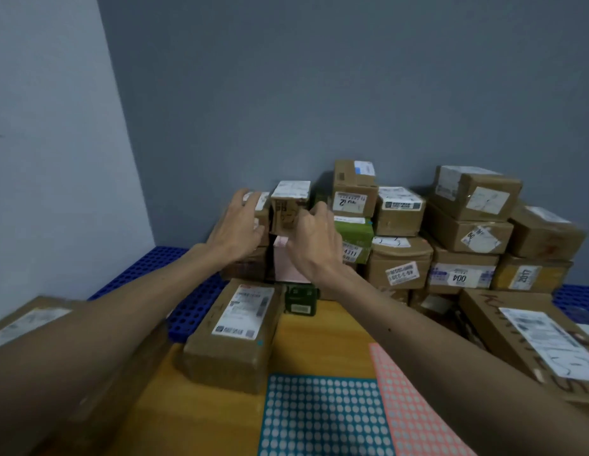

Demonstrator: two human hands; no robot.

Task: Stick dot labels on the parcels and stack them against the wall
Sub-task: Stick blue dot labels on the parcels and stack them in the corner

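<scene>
Stacking is the step in hand, judged from both arms reaching to the far pile against the wall [319,93]

Left side: a large carton [30,324] lies near, partly under the left forearm. Beyond it a blue pallet [161,268] runs to the corner. A long parcel [234,334] waits on the wooden table [319,330], a small blue dot at its near right edge.

Centre: the left hand [237,225] is released, its fingers laid fairly straight over an end parcel [258,205] at the left of the pile. Whether it also bears on the neighbour cannot be told. That neighbour, the small parcel [288,210], stands upright on a pink parcel [286,263], near the wall. The right hand [314,235] has its fingers curled at this parcel's right face and appears to be grasping it, though blur hides the contact. No dot label can be made out on it.

Right of centre: a teal dot sheet [322,416] and a pink dot sheet [411,403] lie near on the table, under the right forearm. Far right, the stacked parcels [467,225] rise several deep against the wall.

Next move, as a judgement: seat the small parcel square, let go without tipping it, then take the next parcel
</scene>
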